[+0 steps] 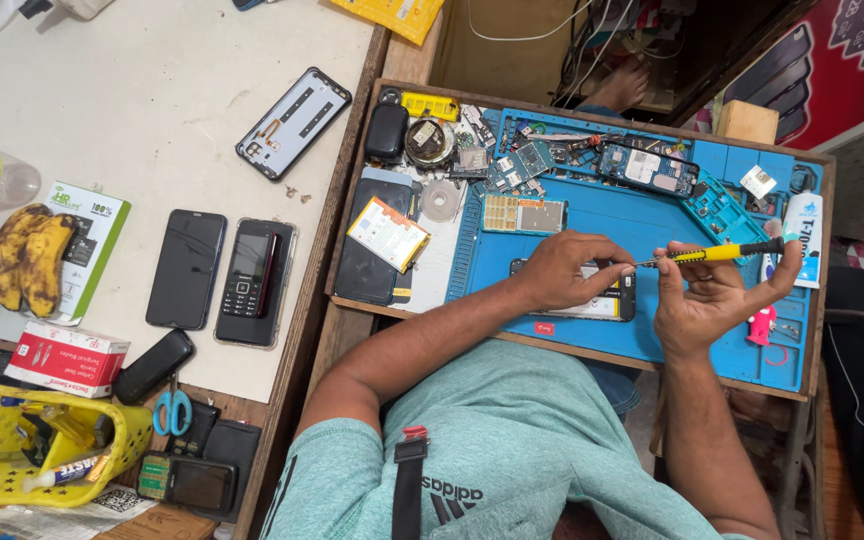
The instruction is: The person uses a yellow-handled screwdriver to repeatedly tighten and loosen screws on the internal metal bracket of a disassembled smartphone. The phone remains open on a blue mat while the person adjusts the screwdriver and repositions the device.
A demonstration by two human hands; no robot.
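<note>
My left hand rests on an opened phone lying on the blue work mat, fingers pinched at its upper edge. My right hand holds a yellow-handled screwdriver level, its tip pointing left toward the left fingertips above the phone. Much of the phone is hidden under the left hand.
Circuit boards, a battery, a dark phone and small parts fill the wooden tray. On the white table to the left lie phones, a back cover, bananas, boxes, scissors and a yellow basket.
</note>
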